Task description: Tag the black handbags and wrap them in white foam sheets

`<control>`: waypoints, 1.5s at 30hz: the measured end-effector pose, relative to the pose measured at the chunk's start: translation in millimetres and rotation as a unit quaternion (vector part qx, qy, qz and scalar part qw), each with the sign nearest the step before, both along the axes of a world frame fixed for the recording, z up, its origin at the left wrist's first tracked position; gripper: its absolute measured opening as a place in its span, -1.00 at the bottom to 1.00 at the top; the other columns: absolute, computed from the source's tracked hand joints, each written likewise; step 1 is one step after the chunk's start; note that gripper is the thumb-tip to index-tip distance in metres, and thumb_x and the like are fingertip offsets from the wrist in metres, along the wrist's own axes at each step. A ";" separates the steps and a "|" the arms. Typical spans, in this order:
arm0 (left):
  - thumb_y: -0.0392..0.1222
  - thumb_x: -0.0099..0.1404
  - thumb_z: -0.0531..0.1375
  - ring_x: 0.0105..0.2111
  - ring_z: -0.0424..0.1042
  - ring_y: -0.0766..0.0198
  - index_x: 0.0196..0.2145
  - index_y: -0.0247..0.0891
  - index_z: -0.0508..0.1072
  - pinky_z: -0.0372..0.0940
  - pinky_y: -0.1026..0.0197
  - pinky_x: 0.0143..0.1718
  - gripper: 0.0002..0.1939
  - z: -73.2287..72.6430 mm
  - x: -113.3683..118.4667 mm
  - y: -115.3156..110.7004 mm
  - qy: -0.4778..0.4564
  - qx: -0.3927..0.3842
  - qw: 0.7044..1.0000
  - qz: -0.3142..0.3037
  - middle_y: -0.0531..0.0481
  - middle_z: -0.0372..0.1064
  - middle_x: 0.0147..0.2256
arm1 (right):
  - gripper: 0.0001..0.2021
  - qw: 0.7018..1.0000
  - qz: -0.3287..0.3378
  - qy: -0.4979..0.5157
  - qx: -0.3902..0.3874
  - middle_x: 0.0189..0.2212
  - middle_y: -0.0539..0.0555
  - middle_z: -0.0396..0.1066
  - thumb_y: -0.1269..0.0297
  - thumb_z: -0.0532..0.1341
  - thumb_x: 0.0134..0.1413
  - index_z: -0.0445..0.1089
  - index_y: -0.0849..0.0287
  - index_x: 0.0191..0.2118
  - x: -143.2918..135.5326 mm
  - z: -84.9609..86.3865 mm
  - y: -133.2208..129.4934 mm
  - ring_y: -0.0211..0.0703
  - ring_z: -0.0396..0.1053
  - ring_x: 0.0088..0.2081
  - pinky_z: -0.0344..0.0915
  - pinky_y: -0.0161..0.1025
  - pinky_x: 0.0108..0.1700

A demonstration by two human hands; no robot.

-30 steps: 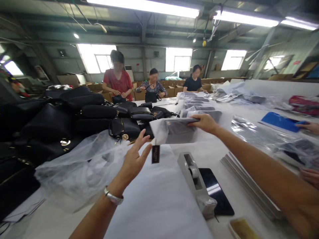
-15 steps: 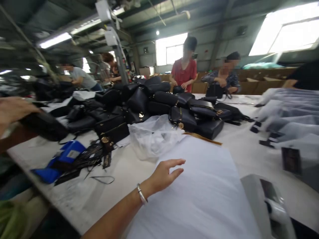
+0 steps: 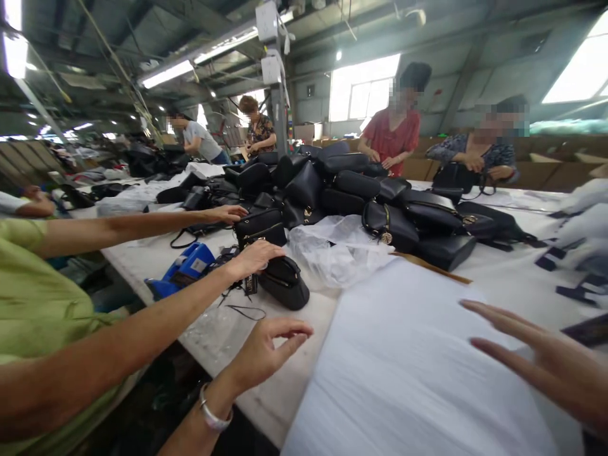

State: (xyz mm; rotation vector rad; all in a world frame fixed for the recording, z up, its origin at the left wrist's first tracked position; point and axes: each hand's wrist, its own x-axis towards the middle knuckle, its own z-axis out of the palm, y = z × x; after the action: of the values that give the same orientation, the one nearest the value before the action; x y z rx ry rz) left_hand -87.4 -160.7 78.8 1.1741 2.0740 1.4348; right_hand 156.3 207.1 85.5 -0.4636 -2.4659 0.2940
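Note:
My left hand [image 3: 268, 348], with a silver bangle at the wrist, hovers over the table's near edge, left of the white sheets. Its fingers are bent and a gap shows between them and the thumb; it holds nothing. On the right, my right hand [image 3: 536, 361] is above the white paper sheets [image 3: 408, 361], fingers stretched out and thumb apart, slightly blurred. Just beyond my left hand lies a black handbag [image 3: 285, 285], touched on top by a co-worker's hand [image 3: 256, 258]. That co-worker's other hand [image 3: 228, 214] reaches toward the bag pile.
A large heap of black bags [image 3: 351, 183] spans the table [image 3: 313, 323]. Clear plastic wrap [image 3: 337, 250] lies before it. A blue tape dispenser-like object [image 3: 187, 266] and dark tags sit at left. Wrapped bags [image 3: 586, 237] stand at right. Several people work behind the table.
My view has swung left. My right hand has come into view, and my left hand has moved off the sheets to the left. The co-worker has set a black handbag near me.

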 end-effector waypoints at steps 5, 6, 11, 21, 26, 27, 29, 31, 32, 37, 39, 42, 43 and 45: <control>-0.04 0.28 0.21 -0.22 0.53 0.18 -0.22 -0.26 0.56 0.41 0.20 -0.19 -0.74 -38.4 -28.6 -20.0 -0.075 0.058 0.979 0.180 -0.09 0.57 -0.25 | -0.34 0.980 0.136 -0.079 -0.118 0.24 0.16 0.29 -0.08 0.22 0.16 0.19 0.04 0.32 -95.3 -4.7 -103.3 0.11 0.29 0.22 0.29 0.05 0.22; -0.03 0.26 0.21 -0.19 0.53 0.16 -0.20 -0.27 0.55 0.41 0.18 -0.17 -0.72 -45.0 -35.9 -21.7 -0.085 0.067 0.974 0.200 -0.11 0.56 -0.22 | -0.32 0.977 0.144 -0.071 -0.139 0.26 0.19 0.25 -0.05 0.23 0.16 0.16 0.09 0.33 -125.4 -6.0 -120.2 0.11 0.25 0.25 0.25 0.05 0.25; -0.02 0.22 0.22 -0.09 0.53 0.09 -0.11 -0.30 0.51 0.41 0.10 -0.07 -0.64 -56.8 -55.4 -29.4 -0.066 0.082 0.968 0.226 -0.17 0.54 -0.12 | -0.11 0.974 0.095 -0.030 -0.204 0.33 0.30 0.11 -0.02 0.34 0.05 0.00 0.24 0.39 -242.6 -2.1 -168.8 0.14 0.13 0.31 0.16 0.02 0.28; 0.02 0.27 0.27 0.32 0.09 -0.06 0.28 -0.17 0.20 0.08 -0.14 0.28 -0.31 -24.1 -92.0 -42.2 0.234 0.078 0.911 0.331 -0.24 0.11 0.31 | -0.76 0.973 0.157 -0.059 -0.161 -0.25 -0.01 0.59 0.32 0.29 0.11 0.56 0.00 -0.08 -265.7 19.1 -176.5 -0.05 0.51 -0.17 0.35 -0.24 -0.12; -0.03 0.12 0.40 0.31 0.13 -0.08 0.42 -0.11 -0.40 0.10 -0.16 0.26 0.23 -5.9 -103.2 -30.7 0.164 0.017 0.969 0.184 -0.31 0.10 0.31 | -0.67 0.958 0.236 -0.011 -0.164 -0.18 -0.06 0.59 0.35 0.27 0.12 0.52 -0.06 0.01 -190.8 56.5 -157.9 -0.09 0.52 -0.15 0.37 -0.24 -0.07; -0.05 0.13 0.39 0.25 0.25 -0.03 0.41 -0.10 -0.47 0.15 -0.13 0.22 0.25 -3.4 -100.5 -26.5 0.125 0.017 0.982 0.141 -0.28 0.23 0.24 | -0.68 0.957 0.238 -0.013 -0.165 -0.18 -0.06 0.59 0.33 0.27 0.13 0.52 -0.04 0.01 -172.8 63.3 -151.2 -0.10 0.52 -0.15 0.38 -0.25 -0.07; -0.08 0.16 0.36 0.08 0.43 0.07 0.41 -0.13 -0.43 0.25 -0.02 0.14 0.19 -0.4 -90.7 -14.9 0.077 0.011 0.995 0.056 -0.16 0.43 0.06 | -0.71 0.961 0.220 -0.017 -0.165 -0.17 -0.05 0.59 0.29 0.27 0.13 0.53 -0.01 -0.01 -137.2 72.2 -136.3 -0.10 0.52 -0.15 0.40 -0.27 -0.09; -0.08 0.17 0.34 -0.03 0.49 0.11 0.39 -0.17 -0.10 0.32 0.08 0.06 -0.02 -0.6 -77.2 1.2 0.084 -0.010 0.996 -0.014 -0.11 0.48 -0.01 | -0.73 0.968 0.190 -0.021 -0.162 -0.17 -0.04 0.58 0.26 0.27 0.14 0.53 0.02 -0.02 -103.3 73.3 -121.5 -0.09 0.52 -0.14 0.42 -0.27 -0.10; -0.08 0.17 0.34 -0.05 0.50 0.10 0.33 -0.20 0.10 0.33 0.12 0.02 -0.16 -1.6 -70.0 10.6 0.104 -0.027 0.994 -0.036 -0.11 0.49 -0.02 | -0.73 0.972 0.175 -0.021 -0.157 -0.16 -0.03 0.58 0.25 0.27 0.15 0.53 0.02 -0.02 -87.3 71.4 -114.9 -0.09 0.52 -0.14 0.43 -0.27 -0.10; -0.22 0.25 0.23 -0.16 0.54 0.05 0.20 -0.11 0.32 0.35 0.16 -0.15 -0.45 -4.4 -40.6 58.0 0.319 -0.144 0.936 -0.040 -0.08 0.56 -0.13 | -0.68 0.988 0.127 0.017 -0.092 -0.03 0.01 0.54 0.34 0.20 0.21 0.50 0.04 0.05 -16.1 49.3 -92.9 -0.07 0.50 -0.01 0.42 -0.19 0.09; -0.34 0.25 0.18 -0.13 0.51 0.02 0.27 -0.09 0.25 0.31 0.11 -0.09 -0.36 -1.2 -34.6 72.1 0.425 -0.157 0.890 -0.056 -0.10 0.55 -0.10 | -0.59 0.990 0.131 0.033 -0.051 0.07 0.01 0.47 0.44 0.10 0.24 0.44 0.01 0.13 9.5 38.1 -88.2 -0.08 0.41 0.12 0.34 -0.11 0.21; -0.49 0.17 0.12 -0.11 0.49 0.00 0.31 -0.14 0.19 0.27 0.06 -0.04 -0.24 2.4 -29.7 86.3 0.513 -0.161 0.837 -0.104 -0.14 0.53 -0.06 | -0.49 0.991 0.126 0.047 0.007 0.17 -0.03 0.38 0.52 -0.02 0.26 0.36 -0.05 0.20 44.1 15.2 -85.6 -0.08 0.24 0.26 0.27 -0.02 0.29; -0.51 0.16 0.09 -0.11 0.49 0.01 0.31 -0.15 0.20 0.27 0.06 -0.04 -0.23 1.7 -28.4 89.3 0.522 -0.162 0.829 -0.121 -0.14 0.52 -0.06 | -0.49 0.991 0.119 0.049 0.022 0.17 -0.03 0.37 0.53 -0.03 0.28 0.35 -0.06 0.21 54.1 5.0 -86.2 -0.08 0.20 0.28 0.26 0.00 0.29; -0.57 0.13 0.04 -0.13 0.49 0.03 0.31 -0.11 0.21 0.28 0.07 -0.06 -0.19 -3.0 -25.3 93.0 0.524 -0.166 0.820 -0.160 -0.12 0.52 -0.08 | -0.49 0.992 0.110 0.045 0.048 0.18 -0.02 0.36 0.53 -0.04 0.31 0.31 -0.07 0.24 71.3 -18.7 -90.4 -0.08 0.16 0.30 0.26 0.01 0.29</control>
State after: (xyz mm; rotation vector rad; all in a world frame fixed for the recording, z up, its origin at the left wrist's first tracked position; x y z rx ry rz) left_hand -112.7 -67.7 75.8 2.3109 2.3742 0.1583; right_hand 227.6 116.7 66.8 -0.1343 -2.4319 0.2772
